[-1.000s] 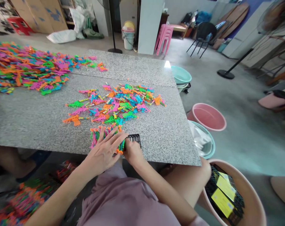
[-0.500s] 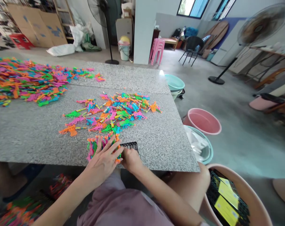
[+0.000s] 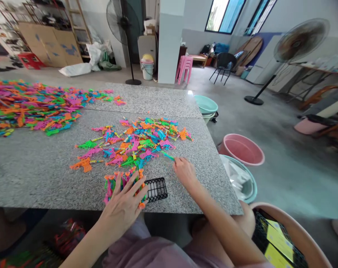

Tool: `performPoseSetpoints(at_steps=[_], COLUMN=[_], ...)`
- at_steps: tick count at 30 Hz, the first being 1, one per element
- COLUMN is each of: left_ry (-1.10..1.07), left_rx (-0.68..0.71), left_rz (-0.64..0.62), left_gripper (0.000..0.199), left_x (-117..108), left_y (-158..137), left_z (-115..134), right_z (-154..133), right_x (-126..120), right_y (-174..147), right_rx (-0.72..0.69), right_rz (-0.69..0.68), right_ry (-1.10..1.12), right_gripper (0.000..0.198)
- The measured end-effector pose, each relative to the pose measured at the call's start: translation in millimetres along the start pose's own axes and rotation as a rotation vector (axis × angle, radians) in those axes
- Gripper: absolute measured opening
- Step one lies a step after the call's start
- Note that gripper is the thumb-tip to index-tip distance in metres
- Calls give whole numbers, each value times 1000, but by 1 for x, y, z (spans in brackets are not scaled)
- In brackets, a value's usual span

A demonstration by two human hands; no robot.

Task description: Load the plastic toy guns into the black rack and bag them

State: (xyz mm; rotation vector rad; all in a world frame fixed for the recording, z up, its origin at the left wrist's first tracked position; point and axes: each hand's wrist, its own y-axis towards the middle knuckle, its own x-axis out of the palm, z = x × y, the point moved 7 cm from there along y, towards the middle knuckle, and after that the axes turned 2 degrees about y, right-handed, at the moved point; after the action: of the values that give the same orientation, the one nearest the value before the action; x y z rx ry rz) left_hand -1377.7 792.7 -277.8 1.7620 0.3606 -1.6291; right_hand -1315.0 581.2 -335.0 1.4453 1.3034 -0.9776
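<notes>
My left hand [image 3: 126, 193] lies flat, fingers spread, over a row of small plastic toy guns [image 3: 109, 188] with orange tips. These guns are packed side by side in a black plastic grid tray [image 3: 157, 189], whose right part shows bare. To the right, my right hand [image 3: 185, 172] is closed on a slim green toy gun [image 3: 168, 155]; only its thin end sticks out, the rest being hidden in the fingers. Just beyond both hands spreads a loose pile of colourful toy guns [image 3: 141, 139], some with yellow-banded sticks in their barrels.
A larger heap of toy guns [image 3: 34, 106] covers the left of the granite table [image 3: 185, 201]. Right of the table stand a pink basin [image 3: 243, 149], a teal basin [image 3: 252, 186] with plastic bags, and a tub [image 3: 305, 232] holding black trays and yellow cards.
My right hand has moved from the tray's edge up and right to the pile's near side and now holds a green toy gun. More of the black tray shows; my left hand stays on the row.
</notes>
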Motion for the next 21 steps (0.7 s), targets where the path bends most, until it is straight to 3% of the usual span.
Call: performPoseSetpoints(at_steps=[3,5,8,12,15,19,21], left_ry=[-11,-15,29,82,66,21,-6], left_rx=[4,-2,34,57,37,29,9], left_rz=[4,15,29,18,-4,5,1], left_gripper=[32,31,29,29,30,30,29], left_x=[0,0,0,-1,-3,-7,-8], left_y=[0,0,-1,-1,-1,0,0], left_z=[1,-1,-1,-1,0,1,0], right_z=[25,38,50,52,61,66,54], right_x=[-1,-3,-11,-4,-4,14,28], right_y=[-27,-28,-6,21,22,-8,-22], right_rx=[-5,-16,-79,-274,-124,172,217], right_rz=[-146,-208,-183,-281,-186,-103,-147], right_ry=[-107,-138,-220,-232,18,722,998], right_gripper=[13,12,24,39,31,9,20])
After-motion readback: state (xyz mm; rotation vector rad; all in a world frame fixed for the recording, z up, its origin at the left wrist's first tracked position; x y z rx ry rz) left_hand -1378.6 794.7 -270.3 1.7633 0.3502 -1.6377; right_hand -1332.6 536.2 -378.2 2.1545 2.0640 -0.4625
